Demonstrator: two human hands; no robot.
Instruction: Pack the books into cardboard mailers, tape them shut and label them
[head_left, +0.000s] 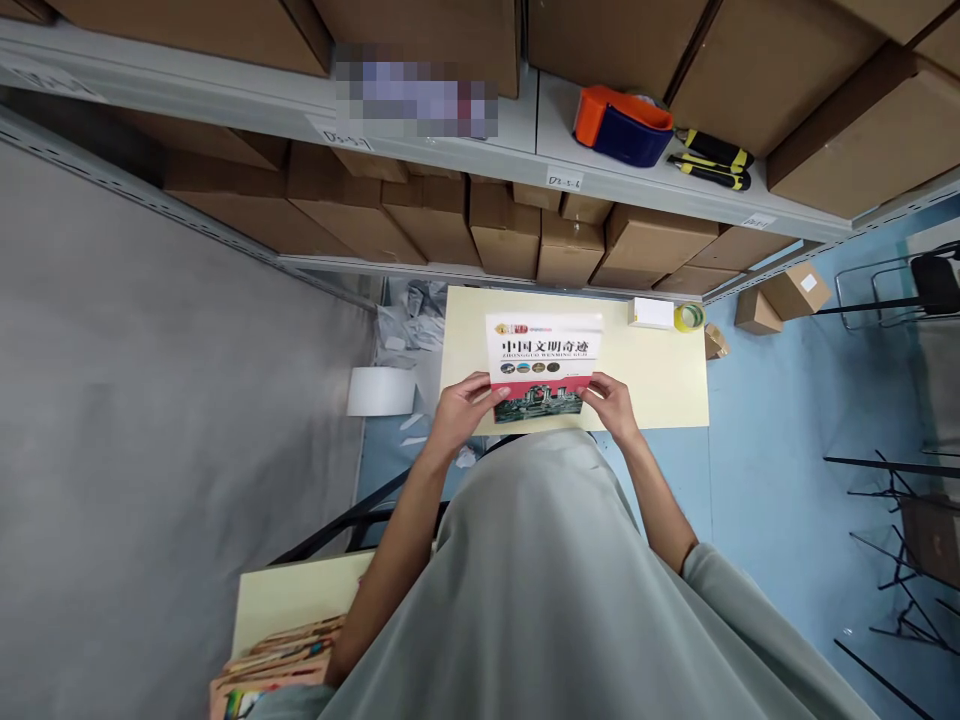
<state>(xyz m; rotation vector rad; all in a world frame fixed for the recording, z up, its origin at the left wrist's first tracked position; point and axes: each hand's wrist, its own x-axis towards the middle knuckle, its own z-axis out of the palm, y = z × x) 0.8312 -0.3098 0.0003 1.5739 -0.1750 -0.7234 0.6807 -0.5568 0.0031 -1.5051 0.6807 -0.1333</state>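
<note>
Between my two hands is a book with a white and red cover, Chinese characters and a row of small round pictures. My left hand grips its lower left edge, thumb on the cover and fingers partly behind it. At the lower right edge, my right hand pinches the book the same way. The cover faces me, over the near part of a pale yellow table. Whether the book rests on the tabletop or is held just above it, I cannot tell.
A small white box and a yellow tape roll sit at the table's back right. Above are shelves of cardboard boxes, with a tape dispenser and black-yellow cutters. Stacked books lie lower left; a white roll stands left.
</note>
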